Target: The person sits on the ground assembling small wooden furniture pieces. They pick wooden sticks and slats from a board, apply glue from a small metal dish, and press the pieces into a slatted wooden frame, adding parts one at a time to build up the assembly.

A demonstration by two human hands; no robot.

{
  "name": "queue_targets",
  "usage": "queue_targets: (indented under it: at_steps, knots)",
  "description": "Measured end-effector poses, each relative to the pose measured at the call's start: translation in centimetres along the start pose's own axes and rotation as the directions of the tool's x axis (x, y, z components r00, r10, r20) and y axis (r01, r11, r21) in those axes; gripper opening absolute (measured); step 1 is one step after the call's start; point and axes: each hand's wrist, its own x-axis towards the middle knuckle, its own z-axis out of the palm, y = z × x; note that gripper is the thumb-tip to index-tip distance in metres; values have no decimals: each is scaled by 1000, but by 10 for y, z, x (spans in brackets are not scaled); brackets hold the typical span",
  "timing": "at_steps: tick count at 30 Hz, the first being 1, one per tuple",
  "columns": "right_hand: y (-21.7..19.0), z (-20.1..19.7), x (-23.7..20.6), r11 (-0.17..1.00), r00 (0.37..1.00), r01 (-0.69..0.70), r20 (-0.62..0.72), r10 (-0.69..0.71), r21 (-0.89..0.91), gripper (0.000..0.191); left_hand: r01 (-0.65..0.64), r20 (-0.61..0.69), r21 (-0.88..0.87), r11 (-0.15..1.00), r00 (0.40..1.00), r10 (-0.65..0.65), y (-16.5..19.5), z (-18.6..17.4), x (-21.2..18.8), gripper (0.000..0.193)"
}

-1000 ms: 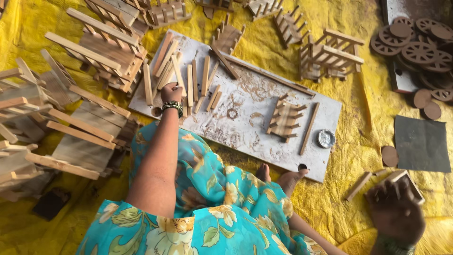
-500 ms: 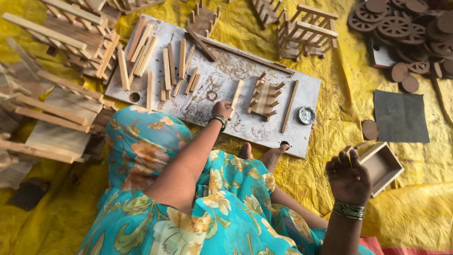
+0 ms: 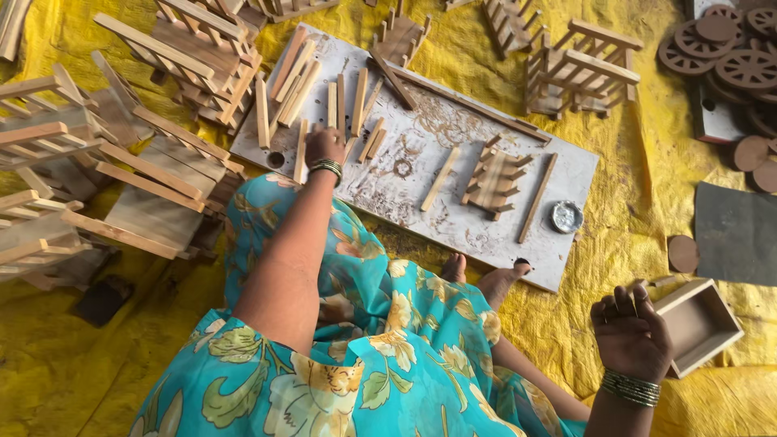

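My left hand [image 3: 324, 146], with green bangles at the wrist, reaches onto a white, glue-stained board [image 3: 388, 190]. Its curled fingers press down on a row of loose wooden sticks [image 3: 301, 154]; whether it grips one is hidden. One single stick [image 3: 441, 178] lies at the board's middle, beside a small slatted wooden frame [image 3: 492, 180]. My right hand [image 3: 631, 333] is low at the right, its fingers curled against the left edge of a small open wooden box [image 3: 700, 324].
A yellow sheet [image 3: 615, 235] covers the floor. Stacks of slatted wooden frames [image 3: 121, 178] crowd the left, more frames [image 3: 579, 73] stand behind the board, and wooden wheels [image 3: 728, 57] lie at the far right. A small round tin [image 3: 566, 216] sits on the board. My bare feet [image 3: 494, 279] rest at its near edge.
My left hand has gone from the board's middle back to the row of sticks at the left. My right hand has stayed beside the wooden box.
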Motion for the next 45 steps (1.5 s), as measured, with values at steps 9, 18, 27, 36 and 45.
queue_targets:
  at_steps: [9,18,27,36,45]
  knots:
    - [5,-16,9,988,999,44,-18,-47,-147,26,-52,36,298,953,998,44,12,8,15,30]
    - [-4,-32,17,950,992,129,22,-128,-283,23,10,78,469,883,996,-53,17,32,20,23]
    - [0,-20,8,950,988,145,-2,-151,-275,31,-58,19,-272,961,998,65,17,31,2,25]
    - [0,18,7,937,990,130,-9,-141,-323,26,-206,352,-162,965,901,252,90,93,-112,27]
    - [-11,19,6,961,990,141,55,-132,-239,24,-283,406,-92,955,865,295,97,93,-123,34]
